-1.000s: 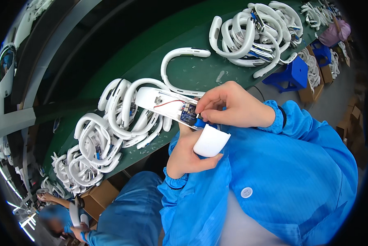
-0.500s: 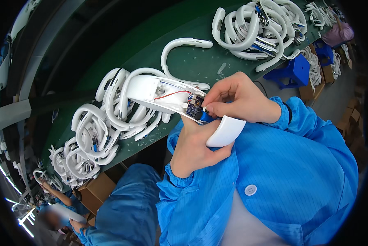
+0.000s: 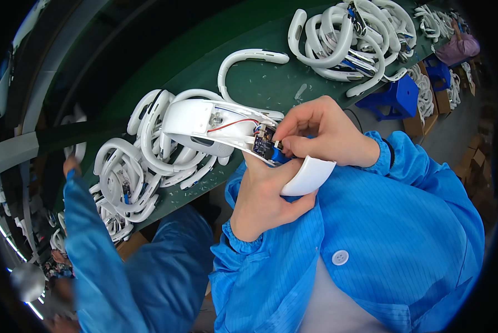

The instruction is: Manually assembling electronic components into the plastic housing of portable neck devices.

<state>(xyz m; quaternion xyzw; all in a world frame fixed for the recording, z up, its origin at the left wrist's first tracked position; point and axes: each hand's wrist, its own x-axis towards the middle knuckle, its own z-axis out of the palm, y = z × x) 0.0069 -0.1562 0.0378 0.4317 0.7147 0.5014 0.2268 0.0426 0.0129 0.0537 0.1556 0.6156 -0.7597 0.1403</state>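
A white curved neck fan (image 3: 189,117) with its casing open lies across my left hand. Inside it show a small dark circuit board (image 3: 263,142), a red wire (image 3: 232,124) and a blue part (image 3: 280,157) at the near end. My left hand (image 3: 268,194) is closed round this end from below, and the white smooth end piece (image 3: 307,176) projects past its thumb. At the edge of the board, my right hand (image 3: 326,136) pinches a tiny pale connector (image 3: 277,145) between thumb and forefinger. Its exact seating is hidden by the fingertips.
Heaps of white neck fans lie on the green table (image 3: 249,83), one pile (image 3: 349,41) at the far right, another (image 3: 129,177) at the left. A single curved piece (image 3: 249,54) lies between them. A co-worker's blue sleeve (image 3: 93,238) reaches in at left. Blue stools (image 3: 396,97) stand right.
The neck fan's far end has swung slightly left and rolled, showing its grille. Both my hands stay nearly in place. At left, the co-worker's arm has come forward over the table.
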